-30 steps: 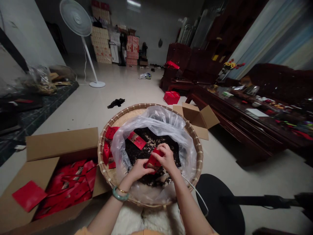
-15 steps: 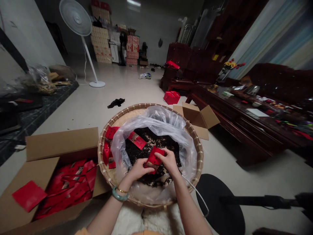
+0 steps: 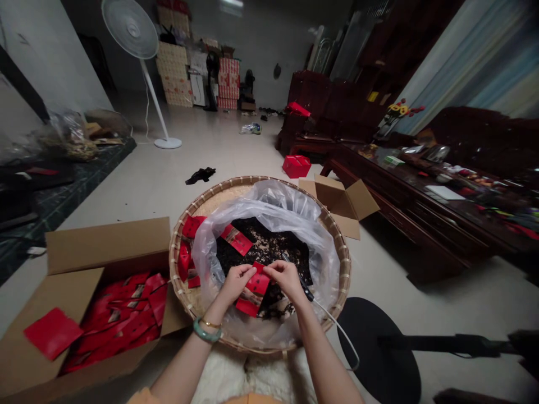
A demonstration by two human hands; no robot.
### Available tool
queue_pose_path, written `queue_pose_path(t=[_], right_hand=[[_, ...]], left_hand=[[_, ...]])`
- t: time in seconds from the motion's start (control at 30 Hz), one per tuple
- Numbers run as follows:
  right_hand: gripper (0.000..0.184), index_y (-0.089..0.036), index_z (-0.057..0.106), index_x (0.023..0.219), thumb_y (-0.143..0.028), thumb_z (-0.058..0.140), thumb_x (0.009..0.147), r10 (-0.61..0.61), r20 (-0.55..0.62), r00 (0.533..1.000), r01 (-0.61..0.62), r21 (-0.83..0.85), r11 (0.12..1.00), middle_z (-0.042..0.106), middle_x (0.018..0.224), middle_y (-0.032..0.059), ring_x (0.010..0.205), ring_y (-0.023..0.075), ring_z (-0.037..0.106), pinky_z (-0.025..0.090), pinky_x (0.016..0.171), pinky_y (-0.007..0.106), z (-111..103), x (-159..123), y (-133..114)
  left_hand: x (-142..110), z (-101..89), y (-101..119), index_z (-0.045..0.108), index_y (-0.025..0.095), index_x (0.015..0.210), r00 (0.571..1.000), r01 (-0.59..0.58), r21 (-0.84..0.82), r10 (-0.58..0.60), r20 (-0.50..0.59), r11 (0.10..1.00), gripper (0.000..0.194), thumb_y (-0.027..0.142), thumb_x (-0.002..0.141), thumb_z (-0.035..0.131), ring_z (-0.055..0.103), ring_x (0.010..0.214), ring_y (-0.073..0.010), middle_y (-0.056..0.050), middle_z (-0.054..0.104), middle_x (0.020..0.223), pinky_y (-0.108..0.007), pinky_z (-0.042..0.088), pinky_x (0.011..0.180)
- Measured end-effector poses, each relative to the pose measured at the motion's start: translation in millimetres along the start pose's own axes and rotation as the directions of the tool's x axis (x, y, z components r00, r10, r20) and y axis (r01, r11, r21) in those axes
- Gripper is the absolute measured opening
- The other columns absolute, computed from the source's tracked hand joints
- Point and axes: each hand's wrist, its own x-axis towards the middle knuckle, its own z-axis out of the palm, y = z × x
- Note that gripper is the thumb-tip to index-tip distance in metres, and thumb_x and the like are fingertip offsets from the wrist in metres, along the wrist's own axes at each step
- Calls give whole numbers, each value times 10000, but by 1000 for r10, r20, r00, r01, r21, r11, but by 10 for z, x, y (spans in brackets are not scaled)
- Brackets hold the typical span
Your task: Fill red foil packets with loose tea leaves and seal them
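Between my hands is a red packet (image 3: 255,290), hanging over the dark loose leaves (image 3: 273,235). My left hand (image 3: 236,282) pinches its upper left corner, and my right hand (image 3: 288,279) pinches its upper right corner. A clear plastic bag (image 3: 269,210), spread wide, holds the leaves inside a round woven basket (image 3: 219,197). Another red packet (image 3: 237,239) lies on the leaves at the left of the bag. Just beyond my right wrist, a dark pen-like tool (image 3: 306,289) with a white cord is partly covered by my hand.
An open cardboard box (image 3: 107,241) full of red packets stands at the left, with one red packet (image 3: 54,333) on its flap. More packets (image 3: 185,258) sit at the basket's left side. A black round stand base (image 3: 379,350) lies at the right.
The packet has turned and now hangs lower, with its front showing. Both hands have shifted to its top corners. The pen-like tool has come into view by my right hand.
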Motion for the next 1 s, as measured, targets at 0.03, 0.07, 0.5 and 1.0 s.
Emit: queue_pose_path(t=[0.03, 0.07, 0.5, 1.0], right_hand=[[315, -161, 664, 602, -474, 698, 616, -2, -11, 1000, 2, -18, 1000, 611, 510, 7, 415, 112, 484, 391, 395, 222, -2, -8, -7], [309, -161, 667, 602, -469, 695, 620, -8, -22, 1000, 7, -35, 999, 609, 505, 7, 407, 109, 479, 383, 389, 219, 1, -15, -16], [280, -159, 680, 655, -437, 692, 619, 37, 29, 999, -37, -13, 999, 631, 533, 2, 417, 109, 498, 403, 415, 222, 77, 19, 122], [633, -203, 513, 1261, -187, 689, 653, -257, -149, 955, 32, -809, 587, 605, 1059, 127, 931, 271, 598, 455, 773, 347, -429, 17, 436]], left_hand=[[-10, 6, 12, 645, 110, 750, 999, 23, -43, -22, 24, 999, 370, 477, 716, 618, 541, 555, -108, 4, 621, 619, -204, 427, 527], [-23, 12, 29, 645, 109, 788, 997, 56, -84, -50, 64, 995, 374, 471, 696, 644, 559, 568, -112, -2, 636, 647, -208, 441, 538], [-109, 43, 103, 612, 100, 840, 941, 308, -172, -273, 198, 936, 425, 354, 550, 791, 592, 530, -112, -5, 641, 660, -222, 484, 506], [-42, 31, 17, 566, 115, 896, 964, 267, -305, -256, 77, 914, 541, 354, 490, 831, 655, 593, -178, -23, 668, 703, -335, 554, 602]])
